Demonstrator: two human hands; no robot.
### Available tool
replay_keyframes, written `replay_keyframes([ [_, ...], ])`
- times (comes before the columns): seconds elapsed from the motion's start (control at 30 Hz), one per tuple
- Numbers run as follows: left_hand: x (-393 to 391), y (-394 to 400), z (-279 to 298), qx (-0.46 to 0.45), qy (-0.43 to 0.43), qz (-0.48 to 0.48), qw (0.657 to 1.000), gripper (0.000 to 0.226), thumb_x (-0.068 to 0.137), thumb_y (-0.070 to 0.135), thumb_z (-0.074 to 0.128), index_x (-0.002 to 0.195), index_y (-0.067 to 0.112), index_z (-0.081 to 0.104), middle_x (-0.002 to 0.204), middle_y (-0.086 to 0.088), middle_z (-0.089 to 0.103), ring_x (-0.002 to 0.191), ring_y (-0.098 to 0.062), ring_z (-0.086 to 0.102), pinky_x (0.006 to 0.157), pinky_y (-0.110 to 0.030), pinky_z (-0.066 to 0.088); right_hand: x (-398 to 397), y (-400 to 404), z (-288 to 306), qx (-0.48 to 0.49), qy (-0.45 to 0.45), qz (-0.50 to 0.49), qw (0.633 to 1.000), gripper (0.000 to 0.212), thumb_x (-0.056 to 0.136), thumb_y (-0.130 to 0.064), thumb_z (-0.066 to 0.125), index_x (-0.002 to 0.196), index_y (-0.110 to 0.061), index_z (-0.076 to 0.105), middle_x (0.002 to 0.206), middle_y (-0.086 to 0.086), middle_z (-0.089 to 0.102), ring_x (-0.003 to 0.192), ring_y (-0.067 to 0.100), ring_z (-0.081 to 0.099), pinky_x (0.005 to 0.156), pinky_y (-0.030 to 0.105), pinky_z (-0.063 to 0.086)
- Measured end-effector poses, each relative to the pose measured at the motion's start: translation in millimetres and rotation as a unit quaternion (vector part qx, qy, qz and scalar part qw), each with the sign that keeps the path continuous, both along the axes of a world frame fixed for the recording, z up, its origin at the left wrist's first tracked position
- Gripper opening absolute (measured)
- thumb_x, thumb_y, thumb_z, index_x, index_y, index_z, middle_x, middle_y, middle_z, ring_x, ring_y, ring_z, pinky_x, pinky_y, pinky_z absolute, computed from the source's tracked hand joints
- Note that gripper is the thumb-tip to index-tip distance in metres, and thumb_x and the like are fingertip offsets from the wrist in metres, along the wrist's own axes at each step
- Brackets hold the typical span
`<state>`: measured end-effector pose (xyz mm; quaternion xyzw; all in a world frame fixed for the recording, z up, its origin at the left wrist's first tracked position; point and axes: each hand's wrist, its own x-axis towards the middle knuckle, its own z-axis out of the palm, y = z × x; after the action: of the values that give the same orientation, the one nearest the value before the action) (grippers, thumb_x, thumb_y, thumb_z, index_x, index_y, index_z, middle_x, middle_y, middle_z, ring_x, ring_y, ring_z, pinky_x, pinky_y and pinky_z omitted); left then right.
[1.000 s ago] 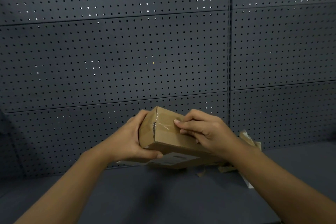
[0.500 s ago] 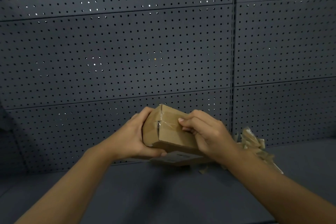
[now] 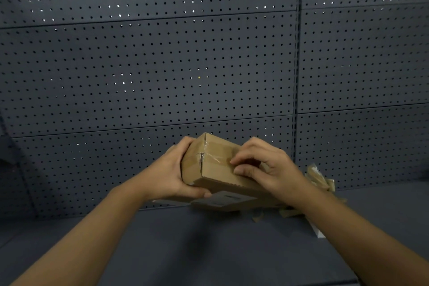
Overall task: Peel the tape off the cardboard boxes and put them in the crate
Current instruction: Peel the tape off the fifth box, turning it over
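Cardboard box [image 3: 216, 169] held tilted above the dark counter [image 3: 209, 251], one end raised toward the perforated back panel [image 3: 162, 65]. A strip of clear tape [image 3: 212, 158] runs along the top seam and folds over the near end, not yet peeled. The left hand [image 3: 171, 174] forms the holding grip: fingers curled round the far end, thumb under the lower edge. The right hand [image 3: 267, 167] rests on the top face with fingers bent, fingertips [image 3: 234, 160] set at the tape; whether they already pinch a loose edge cannot be told. Beneath the held box lies a flattened carton [image 3: 232, 201] bearing a grey label, and crumpled tape scraps [image 3: 320, 179] sit just beside the right wrist. No crate is in view. The step in hand appears to be finding and lifting the tape edge. To do it well, a fingernail should probably work under a corner of the strip, then draw it back low and slowly along the seam, while the left hand braces the box against the pull, so that the film comes off whole rather than tearing or stripping the cardboard surface.
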<state>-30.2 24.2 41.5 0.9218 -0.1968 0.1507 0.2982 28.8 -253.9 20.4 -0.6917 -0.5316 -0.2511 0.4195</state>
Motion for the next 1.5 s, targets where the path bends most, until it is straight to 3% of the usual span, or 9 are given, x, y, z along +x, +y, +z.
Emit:
replay_keyframes([
  [0.27, 1.1, -0.3, -0.4, 0.004, -0.002, 0.005, 1.000, 0.098, 0.057, 0.058, 0.098, 0.134, 0.052, 0.039, 0.132, 0.015, 0.056, 0.122, -0.009, 0.057, 0.103, -0.043, 0.051, -1.6, 5.9, 2.9, -0.013, 0.059, -0.008, 0.998, 0.006, 0.097, -0.015, 0.069, 0.097, -0.019, 0.074, 0.101, -0.009, 0.063, 0.103, 0.018, 0.062, 0.090, 0.027, 0.050],
  [0.6, 0.7, 1.6, -3.8, 0.007, -0.006, 0.004, 1.000, 0.100, 0.057, 0.059, 0.098, 0.137, 0.050, 0.039, 0.131, 0.014, 0.057, 0.124, -0.013, 0.057, 0.103, -0.047, 0.051, -14.4, 19.6, -7.6, -0.033, -0.044, -0.119, 0.991, 0.020, 0.098, -0.001, 0.053, 0.094, -0.020, 0.054, 0.095, -0.014, 0.048, 0.085, 0.011, 0.052, 0.067, 0.025, 0.044],
  [0.8, 1.4, 0.5, -1.4, 0.014, -0.009, 0.007, 1.000, 0.096, 0.059, 0.056, 0.098, 0.134, 0.052, 0.039, 0.130, 0.017, 0.055, 0.123, -0.010, 0.055, 0.102, -0.045, 0.051, -18.0, 17.4, 4.7, -0.117, -0.024, -0.175, 0.977, 0.030, 0.094, 0.004, 0.047, 0.096, -0.026, 0.046, 0.095, -0.018, 0.042, 0.089, -0.017, 0.048, 0.061, 0.018, 0.031],
  [0.97, 1.7, -1.6, 0.9, 0.011, -0.008, 0.002, 1.000, 0.094, 0.060, 0.053, 0.099, 0.133, 0.053, 0.040, 0.129, 0.021, 0.056, 0.122, -0.006, 0.056, 0.102, -0.040, 0.051, -16.2, 17.8, 1.9, -0.089, 0.000, -0.171, 0.981, 0.025, 0.103, -0.008, 0.046, 0.095, -0.031, 0.043, 0.096, -0.014, 0.046, 0.083, 0.007, 0.050, 0.066, 0.017, 0.037],
  [1.13, 1.3, -1.1, 1.5, 0.002, -0.003, -0.002, 1.000, 0.094, 0.060, 0.051, 0.100, 0.133, 0.049, 0.041, 0.130, 0.016, 0.058, 0.122, -0.009, 0.058, 0.103, -0.042, 0.052, -6.6, 8.8, 2.0, -0.039, 0.071, -0.050, 0.995, 0.004, 0.106, -0.026, 0.056, 0.109, -0.025, 0.057, 0.105, -0.011, 0.052, 0.089, 0.017, 0.052, 0.078, 0.026, 0.046],
  [1.2, 1.1, -1.1, 0.8, 0.004, -0.002, 0.001, 1.000, 0.096, 0.058, 0.055, 0.099, 0.134, 0.050, 0.041, 0.131, 0.015, 0.058, 0.123, -0.010, 0.058, 0.104, -0.044, 0.051, -5.1, 2.7, 2.1, -0.031, 0.088, -0.021, 0.995, 0.018, 0.101, -0.033, 0.064, 0.117, -0.025, 0.062, 0.111, -0.008, 0.055, 0.087, 0.021, 0.055, 0.078, 0.034, 0.051],
  [1.27, 1.2, -1.8, 0.5, 0.006, -0.004, 0.001, 1.000, 0.097, 0.057, 0.057, 0.099, 0.134, 0.049, 0.041, 0.132, 0.016, 0.057, 0.124, -0.011, 0.056, 0.105, -0.045, 0.051, -5.1, 0.3, 2.8, -0.025, 0.089, -0.007, 0.996, 0.018, 0.096, -0.029, 0.071, 0.112, -0.024, 0.067, 0.111, -0.008, 0.057, 0.086, 0.021, 0.057, 0.077, 0.036, 0.052],
  [1.37, 1.5, -3.1, 0.9, 0.005, -0.005, 0.002, 1.000, 0.097, 0.058, 0.055, 0.100, 0.135, 0.049, 0.041, 0.132, 0.016, 0.056, 0.124, -0.010, 0.056, 0.104, -0.045, 0.051, -5.4, 4.4, 0.5, -0.005, 0.072, -0.019, 0.997, 0.004, 0.097, -0.017, 0.071, 0.098, -0.021, 0.070, 0.104, -0.010, 0.059, 0.098, 0.019, 0.060, 0.085, 0.027, 0.049],
  [1.5, 0.0, -2.8, -1.4, 0.012, -0.009, 0.002, 1.000, 0.098, 0.057, 0.057, 0.099, 0.135, 0.050, 0.040, 0.130, 0.015, 0.056, 0.123, -0.010, 0.055, 0.103, -0.045, 0.051, -8.6, 10.8, -6.8, -0.015, 0.053, -0.062, 0.997, 0.019, 0.101, -0.007, 0.061, 0.092, -0.023, 0.061, 0.098, -0.011, 0.055, 0.094, 0.016, 0.057, 0.079, 0.022, 0.045],
])
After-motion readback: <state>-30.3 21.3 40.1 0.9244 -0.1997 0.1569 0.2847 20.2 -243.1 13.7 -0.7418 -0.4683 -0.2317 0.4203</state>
